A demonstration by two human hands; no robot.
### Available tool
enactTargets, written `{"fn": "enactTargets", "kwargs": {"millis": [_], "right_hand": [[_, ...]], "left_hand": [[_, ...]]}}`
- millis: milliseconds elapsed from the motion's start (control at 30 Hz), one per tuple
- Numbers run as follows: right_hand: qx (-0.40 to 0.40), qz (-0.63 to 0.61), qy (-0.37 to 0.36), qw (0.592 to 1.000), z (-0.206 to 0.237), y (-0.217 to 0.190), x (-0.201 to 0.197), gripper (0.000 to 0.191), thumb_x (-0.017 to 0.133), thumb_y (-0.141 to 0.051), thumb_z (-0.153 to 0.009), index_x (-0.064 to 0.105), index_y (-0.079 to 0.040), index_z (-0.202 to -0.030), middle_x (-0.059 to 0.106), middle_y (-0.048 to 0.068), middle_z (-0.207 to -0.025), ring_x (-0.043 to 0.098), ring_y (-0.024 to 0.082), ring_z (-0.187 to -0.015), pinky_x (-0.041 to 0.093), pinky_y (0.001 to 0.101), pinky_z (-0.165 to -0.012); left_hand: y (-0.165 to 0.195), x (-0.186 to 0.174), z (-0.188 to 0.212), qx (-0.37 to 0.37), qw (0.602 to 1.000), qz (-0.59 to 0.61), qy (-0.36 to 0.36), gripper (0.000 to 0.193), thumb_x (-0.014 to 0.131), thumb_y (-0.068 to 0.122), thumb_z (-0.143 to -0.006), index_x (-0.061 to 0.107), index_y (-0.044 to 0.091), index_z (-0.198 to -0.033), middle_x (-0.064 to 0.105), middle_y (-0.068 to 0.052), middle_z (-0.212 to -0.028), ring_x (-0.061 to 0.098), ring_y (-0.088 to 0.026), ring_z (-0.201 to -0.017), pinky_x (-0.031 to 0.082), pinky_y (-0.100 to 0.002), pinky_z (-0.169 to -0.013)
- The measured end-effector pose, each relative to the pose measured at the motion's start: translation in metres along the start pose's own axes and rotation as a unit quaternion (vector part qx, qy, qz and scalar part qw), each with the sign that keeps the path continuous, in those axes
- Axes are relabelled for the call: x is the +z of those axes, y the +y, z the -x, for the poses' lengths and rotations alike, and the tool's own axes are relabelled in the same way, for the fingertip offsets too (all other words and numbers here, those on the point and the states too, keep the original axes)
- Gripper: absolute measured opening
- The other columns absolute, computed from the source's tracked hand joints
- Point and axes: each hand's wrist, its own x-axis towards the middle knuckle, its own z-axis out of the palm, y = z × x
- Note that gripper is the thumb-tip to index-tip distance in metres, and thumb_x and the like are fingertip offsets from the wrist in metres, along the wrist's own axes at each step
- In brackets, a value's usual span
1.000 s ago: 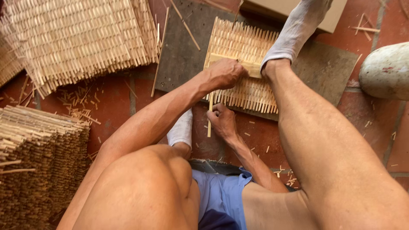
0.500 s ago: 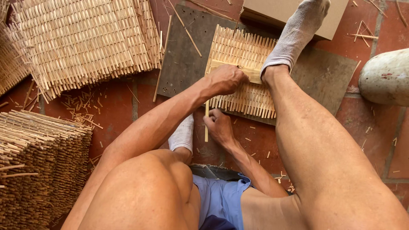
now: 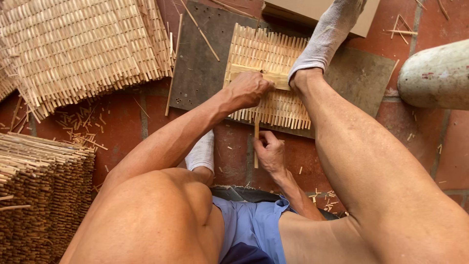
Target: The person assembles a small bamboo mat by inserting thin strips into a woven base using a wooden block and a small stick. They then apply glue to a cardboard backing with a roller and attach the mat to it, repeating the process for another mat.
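The woven panel (image 3: 268, 78) is pressed down by the clenched left hand (image 3: 249, 90) at the board's (image 3: 200, 68) near edge, while a loose strip (image 3: 256, 142) is pinched by the right hand (image 3: 268, 151); the strip could be snapped if forced askew.

woven mat (image 3: 268, 78) on board (image 3: 200, 68) on floor (image 3: 127, 127), socked foot (image 3: 327, 39) on mat's right edge, left hand (image 3: 249, 90) on mat, right hand (image 3: 268, 151) below it at a strip (image 3: 256, 142), mat stacks (image 3: 83, 49) left, box (image 3: 317, 10) behind

A pale, rough woven bamboo mat (image 3: 268, 78) lies on a matt grey board (image 3: 200, 73) over red, matt tiled floor (image 3: 132, 117).
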Motion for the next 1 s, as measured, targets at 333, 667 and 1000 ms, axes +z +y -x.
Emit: {"fn": "enactTargets", "kwargs": {"millis": [333,667,1000], "right_hand": [[-0.022,0.079,0.046,0.996,-0.018,0.025,0.004,0.025,0.066,-0.015,-0.095,0.069,0.007,-0.104,0.068,0.013,-0.065,0.053,0.014,-0.038,0.038,0.0276,-0.028],[-0.008,0.076,0.036,0.996,-0.01,0.031,0.006,0.021,0.066,-0.015,-0.095,0.068,0.006,-0.094,0.067,0.013,-0.059,0.06,0.016,-0.044,0.044,0.0291,-0.033],[0.011,0.045,0.084,0.995,0.017,0.02,-0.035,0.022,0.065,-0.019,-0.096,0.071,0.001,-0.1,0.069,0.009,-0.063,0.06,0.014,-0.044,0.044,0.0301,-0.033]], "left_hand": [[0.002,0.007,0.002,0.041,0.997,-0.009,0.066,0.035,0.037,0.016,-0.11,0.072,0.01,-0.114,0.045,-0.002,-0.049,0.035,-0.012,-0.04,0.035,-0.031,-0.034],[0.006,0.024,-0.001,0.032,0.991,-0.115,0.055,0.033,0.032,0.009,-0.109,0.063,0.006,-0.097,0.045,-0.002,-0.059,0.039,-0.011,-0.044,0.038,-0.03,-0.036],[0.036,0.026,0.006,-0.025,0.996,-0.087,-0.008,0.035,0.034,0.022,-0.112,0.061,0.001,-0.121,0.062,-0.011,-0.088,0.059,-0.02,-0.074,0.052,-0.039,-0.068]]}}
